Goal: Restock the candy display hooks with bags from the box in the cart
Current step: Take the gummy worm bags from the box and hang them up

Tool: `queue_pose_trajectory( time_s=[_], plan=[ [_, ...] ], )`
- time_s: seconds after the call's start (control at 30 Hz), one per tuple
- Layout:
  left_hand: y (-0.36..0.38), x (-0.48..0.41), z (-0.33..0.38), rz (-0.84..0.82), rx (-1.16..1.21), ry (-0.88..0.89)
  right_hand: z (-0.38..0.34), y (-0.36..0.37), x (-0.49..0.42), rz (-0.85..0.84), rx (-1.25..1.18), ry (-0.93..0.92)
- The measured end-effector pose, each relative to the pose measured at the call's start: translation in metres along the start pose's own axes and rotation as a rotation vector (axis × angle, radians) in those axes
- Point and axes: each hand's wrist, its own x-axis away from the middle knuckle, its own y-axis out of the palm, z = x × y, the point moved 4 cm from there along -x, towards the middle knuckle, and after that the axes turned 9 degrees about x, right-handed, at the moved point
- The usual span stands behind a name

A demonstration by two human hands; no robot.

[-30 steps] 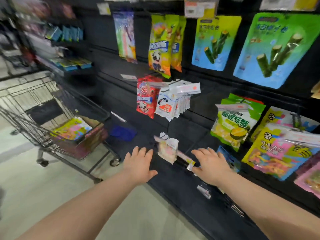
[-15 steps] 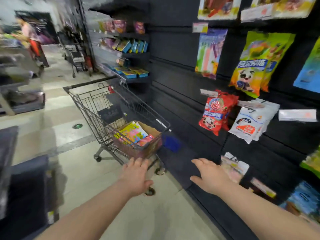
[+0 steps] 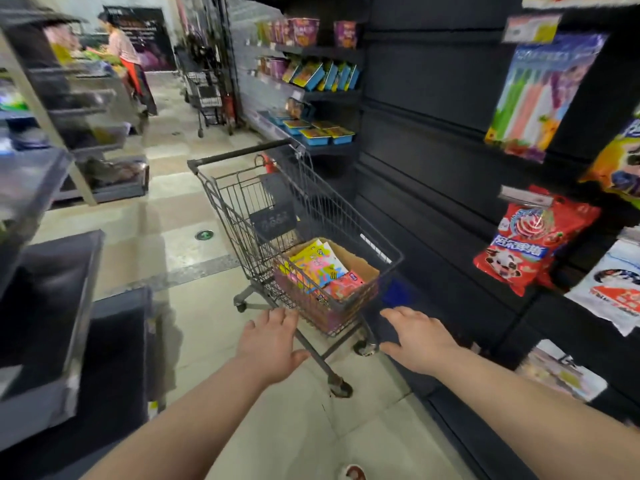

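Candy bags (image 3: 317,268) lie in the cardboard box (image 3: 360,266) at the near end of the cart (image 3: 239,209), which stands in the aisle just beside the black display wall. Step, as I judge it: the fetch, w/ nothing picked yet. Both hands are empty. Left hand (image 3: 273,341) and right hand (image 3: 419,337) hover palms down, fingers loosely spread, short of the cart's near rim, touching nothing. Next move, imo: reach over the rim into the box and pinch one bag near its top edge, leaving the hang hole free for a hook by the red bags (image 3: 526,244).
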Motion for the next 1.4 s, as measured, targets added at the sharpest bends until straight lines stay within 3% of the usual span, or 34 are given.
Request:
queue_pose_trajectory(
  time_s=[0.5, 0.93, 1.4],
  plan=[
    [-0.03, -0.186, -0.028, -0.059, -0.054, -0.079, 0.024, -0.033, -0.206, -0.009, -0.071, -0.111],
    [-0.038, -0.269, -0.031, -0.116, -0.054, -0.093, 0.056, -0.04, -0.282, -0.071, -0.087, -0.108],
    [-0.004, -0.415, -0.038, -0.284, -0.107, 0.139, 0.066, -0.015, -0.373, -0.157, -0.263, 0.097]
  ],
)
